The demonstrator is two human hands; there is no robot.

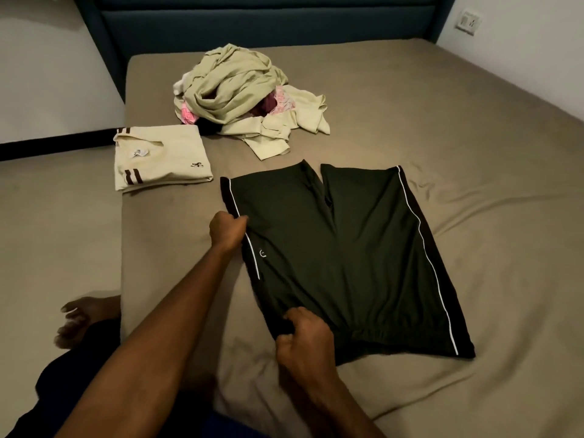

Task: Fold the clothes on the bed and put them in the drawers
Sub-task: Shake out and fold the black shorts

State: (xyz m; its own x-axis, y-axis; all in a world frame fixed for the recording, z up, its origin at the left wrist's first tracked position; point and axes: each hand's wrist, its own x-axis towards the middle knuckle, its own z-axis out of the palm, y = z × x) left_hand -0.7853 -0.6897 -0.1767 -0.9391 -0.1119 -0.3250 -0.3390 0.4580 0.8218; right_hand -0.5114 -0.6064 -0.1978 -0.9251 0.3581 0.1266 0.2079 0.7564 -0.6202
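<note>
Both hands grip shorts (344,254) L edge: left hand (228,230) side seam, right hand (303,338) waistband

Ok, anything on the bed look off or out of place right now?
Nothing damaged or spilled. The dark shorts lie flat, the left hand and right hand gripping their left edge. A cream shirt sits folded beside them. Only the pile of unfolded clothes near the headboard is untidy.
</note>
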